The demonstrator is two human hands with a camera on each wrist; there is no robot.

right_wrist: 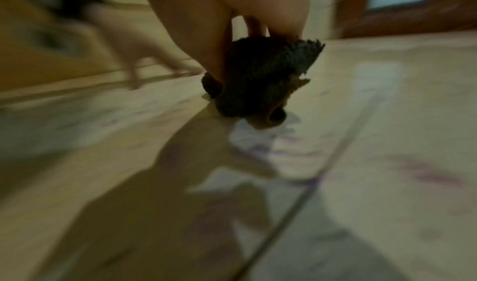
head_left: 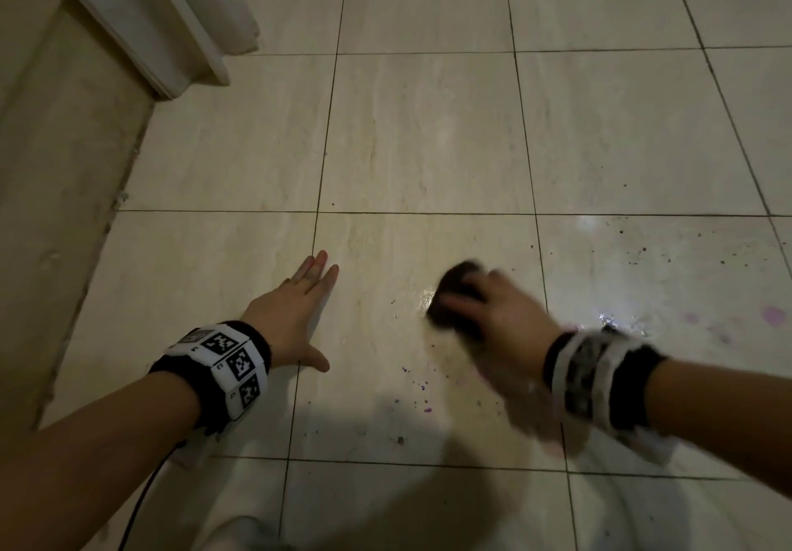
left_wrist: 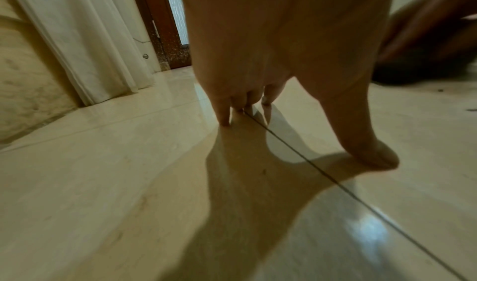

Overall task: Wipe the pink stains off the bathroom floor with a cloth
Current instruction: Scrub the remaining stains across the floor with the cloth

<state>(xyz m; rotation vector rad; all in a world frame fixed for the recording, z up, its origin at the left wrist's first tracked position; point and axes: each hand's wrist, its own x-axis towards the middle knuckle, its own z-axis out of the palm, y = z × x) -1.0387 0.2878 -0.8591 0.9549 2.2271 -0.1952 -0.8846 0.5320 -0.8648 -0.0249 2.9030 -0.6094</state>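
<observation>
Pink stains mark the beige tiled bathroom floor to the right, with smaller purple-pink specks on the near tile between the arms. Curled fingers of the right hand clamp a dark, bunched, fuzzy cloth, pressed onto a wet, shiny patch of floor; this hand is blurred. Left hand lies with straight fingers close together, thumb spread, fingertips touching the tile beside a grout line. A white curtain hangs at far left.
</observation>
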